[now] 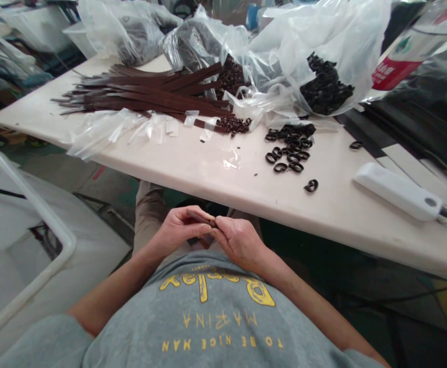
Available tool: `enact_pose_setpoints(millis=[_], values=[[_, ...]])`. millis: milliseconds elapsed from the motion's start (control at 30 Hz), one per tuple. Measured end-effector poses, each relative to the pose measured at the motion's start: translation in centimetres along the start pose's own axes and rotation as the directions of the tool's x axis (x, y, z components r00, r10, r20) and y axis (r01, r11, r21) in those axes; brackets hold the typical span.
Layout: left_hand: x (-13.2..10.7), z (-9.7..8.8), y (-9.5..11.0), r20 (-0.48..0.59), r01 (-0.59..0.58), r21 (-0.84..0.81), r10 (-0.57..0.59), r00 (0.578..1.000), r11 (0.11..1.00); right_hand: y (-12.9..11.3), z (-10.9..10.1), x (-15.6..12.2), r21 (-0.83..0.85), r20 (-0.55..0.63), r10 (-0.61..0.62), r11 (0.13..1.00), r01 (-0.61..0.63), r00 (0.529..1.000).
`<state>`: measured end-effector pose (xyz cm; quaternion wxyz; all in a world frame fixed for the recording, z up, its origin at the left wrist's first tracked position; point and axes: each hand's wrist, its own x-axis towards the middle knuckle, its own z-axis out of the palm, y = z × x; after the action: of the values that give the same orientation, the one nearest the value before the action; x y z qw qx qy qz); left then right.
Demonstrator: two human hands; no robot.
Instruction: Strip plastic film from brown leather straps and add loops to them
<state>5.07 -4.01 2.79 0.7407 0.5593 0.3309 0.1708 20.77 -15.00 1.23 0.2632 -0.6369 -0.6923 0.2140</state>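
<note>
Brown strap is pinched between the fingers of the left hand and right hand, both closed on it, the counter edge lying beyond the fingertips. It should be kept flat and gripped near its end, so twisting is avoided.

Pale table, brown straps, dark loops — loose, bagged — white power strip
</note>
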Motion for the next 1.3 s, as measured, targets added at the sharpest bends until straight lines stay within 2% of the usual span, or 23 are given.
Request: enact_pose_setpoints(millis=[167, 267, 367, 467, 600, 833, 933, 1033, 1133, 1233, 1300], values=[[0.0, -0.4, -0.3, -0.042, -0.074, 0.001, 0.074, 0.996, 0.997, 0.3, -0.5, -0.5, 0.146, 0.069, 0.08, 0.985, -0.089, 0.994], [0.0, -1.4, -0.6, -0.085, -0.104, 0.013, 0.105, 0.991, 0.994, 0.4, -0.5, -1.4, 0.098, 0.106, 0.162, 0.98, -0.172, 0.981], [-0.1, -1.8, -0.9, -0.091, -0.091, 0.02, 0.092, 0.992, 0.996, 0.5, 0.1, -2.1, 0.003, 0.123, 0.182, 0.983, -0.183, 0.976], [-0.3, -1.4, -1.1, -0.048, -0.06, 0.041, 0.062, 0.997, 0.997, 0.5, 0.7, -2.2, -0.021, 0.132, 0.144, 0.99, -0.142, 0.981], [-0.5, -0.6, -1.6, 0.038, -0.034, 0.067, 0.031, 0.999, 0.997, 0.3, 1.0, -1.8, 0.039, 0.171, 0.093, 0.994, -0.101, 0.981], [-0.4, -0.4, -2.0, 0.101, -0.065, 0.103, 0.054, 0.993, 0.993, 0.0, 1.2, -1.3, 0.147, 0.172, 0.093, 0.982, -0.119, 0.981], [0.0, -0.9, -1.8, 0.103, -0.105, 0.133, 0.092, 0.99, 0.986, 0.3, 0.8, -1.4, 0.158, 0.172, 0.115, 0.977, -0.143, 0.978], [0.2, -1.2, -2.0, 0.076, -0.099, 0.152, 0.088, 0.993, 0.983, 0.6, 0.4, -1.7, 0.096, 0.219, 0.158, 0.979, -0.182, 0.963], [0.3, -0.8, -2.5, 0.121, -0.073, 0.167, 0.053, 0.991, 0.983, 0.7, 0.7, -1.8, 0.055, 0.266, 0.162, 0.982, -0.182, 0.95], [0.6, -0.4, -3.0, 0.159, -0.047, 0.124, 0.027, 0.987, 0.991, 0.6, 1.1, -1.5, 0.098, 0.248, 0.157, 0.978, -0.186, 0.956], [1.0, -0.7, -3.1, 0.13, -0.014, 0.074, 0.004, 0.992, 0.997, 1.1, 0.8, -1.2, 0.183, 0.227, 0.169, 0.96, -0.212, 0.959]])
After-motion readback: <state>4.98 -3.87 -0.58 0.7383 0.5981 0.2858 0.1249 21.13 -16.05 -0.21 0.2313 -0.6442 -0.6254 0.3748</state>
